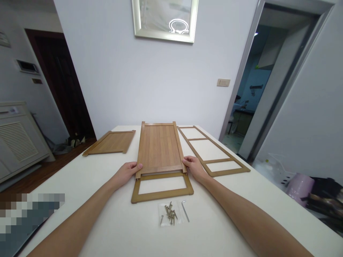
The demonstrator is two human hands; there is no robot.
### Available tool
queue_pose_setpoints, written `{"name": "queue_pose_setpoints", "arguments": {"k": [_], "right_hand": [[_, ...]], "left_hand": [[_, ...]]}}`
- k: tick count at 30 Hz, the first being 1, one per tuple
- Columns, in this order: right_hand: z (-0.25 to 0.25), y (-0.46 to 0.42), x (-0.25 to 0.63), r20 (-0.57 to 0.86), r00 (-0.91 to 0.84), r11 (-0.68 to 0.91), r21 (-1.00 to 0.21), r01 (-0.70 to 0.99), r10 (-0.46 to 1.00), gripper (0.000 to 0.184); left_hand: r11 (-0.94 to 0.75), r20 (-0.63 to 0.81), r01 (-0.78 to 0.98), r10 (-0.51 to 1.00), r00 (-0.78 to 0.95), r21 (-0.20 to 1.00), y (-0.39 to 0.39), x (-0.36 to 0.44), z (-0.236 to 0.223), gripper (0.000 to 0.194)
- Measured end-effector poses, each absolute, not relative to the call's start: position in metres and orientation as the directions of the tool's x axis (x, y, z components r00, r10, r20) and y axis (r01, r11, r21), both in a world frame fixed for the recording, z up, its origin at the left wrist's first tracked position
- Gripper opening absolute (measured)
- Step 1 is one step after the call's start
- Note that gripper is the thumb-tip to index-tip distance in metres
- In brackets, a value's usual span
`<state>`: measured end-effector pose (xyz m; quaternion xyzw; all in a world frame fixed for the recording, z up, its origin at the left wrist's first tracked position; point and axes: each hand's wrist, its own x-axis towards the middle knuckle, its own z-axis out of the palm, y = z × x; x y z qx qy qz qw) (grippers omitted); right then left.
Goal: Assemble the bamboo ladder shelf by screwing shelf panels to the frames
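Observation:
A wooden shelf panel (pixel 160 146) with raised side rails lies in the middle, over a wooden frame (pixel 162 194) whose near end sticks out from under it. My left hand (pixel 128 173) grips the panel's left rail near its front corner, thumb on top. On the opposite rail, my right hand (pixel 193 166) holds the panel the same way. Whether the panel touches the frame beneath cannot be seen. Toward me lie a clear plastic bag of screws (pixel 169 214) and an L-shaped hex key (pixel 185 211).
A second wooden panel (pixel 112 142) lies at the left of the white table (pixel 112 221). An open wooden frame with crossbars (pixel 206 161) rests along the right side. The wall (pixel 171 85) rises behind the table. Through the doorway, a person (pixel 236 109) is partly visible.

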<state>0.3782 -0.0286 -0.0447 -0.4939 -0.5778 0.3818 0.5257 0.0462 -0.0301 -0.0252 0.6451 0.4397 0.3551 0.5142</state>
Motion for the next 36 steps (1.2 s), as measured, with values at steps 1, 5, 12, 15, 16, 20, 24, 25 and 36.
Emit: {"name": "queue_pose_setpoints", "arguments": {"k": [1, 5, 12, 15, 16, 20, 24, 25, 36], "right_hand": [[-0.0451, -0.0283, 0.3782, 0.229, 0.041, 0.22, -0.961, 0.166, 0.972, 0.033], [-0.0463, -0.0275, 0.3781, 0.223, 0.045, 0.214, -0.965, 0.15, 0.974, 0.034], [-0.0443, -0.0296, 0.3777, 0.218, 0.06, 0.212, -0.973, 0.094, 0.974, 0.028], [-0.0422, -0.031, 0.377, 0.217, 0.071, 0.212, -0.975, 0.072, 0.974, 0.028], [-0.0416, -0.0313, 0.3768, 0.216, 0.074, 0.212, -0.975, 0.066, 0.974, 0.028], [-0.0409, -0.0315, 0.3767, 0.212, 0.079, 0.208, -0.977, 0.052, 0.974, 0.027], [-0.0416, -0.0306, 0.3774, 0.206, 0.078, 0.203, -0.978, 0.039, 0.975, 0.026], [-0.0417, -0.0304, 0.3775, 0.204, 0.077, 0.202, -0.979, 0.036, 0.976, 0.026], [-0.0386, -0.0331, 0.3764, 0.193, 0.072, 0.194, -0.981, 0.0, 0.978, 0.02]], "left_hand": [[-0.083, 0.003, 0.206, 0.933, 0.36, 0.975, -0.03, 0.0462, -0.0253, 0.055], [-0.075, -0.007, 0.211, 0.931, 0.365, 0.975, -0.0295, 0.0455, -0.0254, 0.057], [-0.08, -0.001, 0.213, 0.935, 0.356, 0.974, -0.0283, 0.045, -0.0266, 0.055], [-0.075, -0.007, 0.216, 0.935, 0.355, 0.974, -0.028, 0.0451, -0.0271, 0.057], [-0.073, -0.009, 0.216, 0.935, 0.355, 0.974, -0.028, 0.0451, -0.027, 0.057], [-0.075, -0.008, 0.221, 0.936, 0.353, 0.972, -0.0291, 0.0453, -0.0251, 0.056], [-0.081, -0.007, 0.228, 0.932, 0.363, 0.97, -0.0294, 0.0453, -0.0247, 0.055], [-0.081, -0.007, 0.226, 0.931, 0.364, 0.971, -0.0291, 0.0452, -0.0252, 0.055], [-0.078, -0.005, 0.213, 0.932, 0.364, 0.974, -0.0291, 0.0446, -0.0272, 0.056]]}}
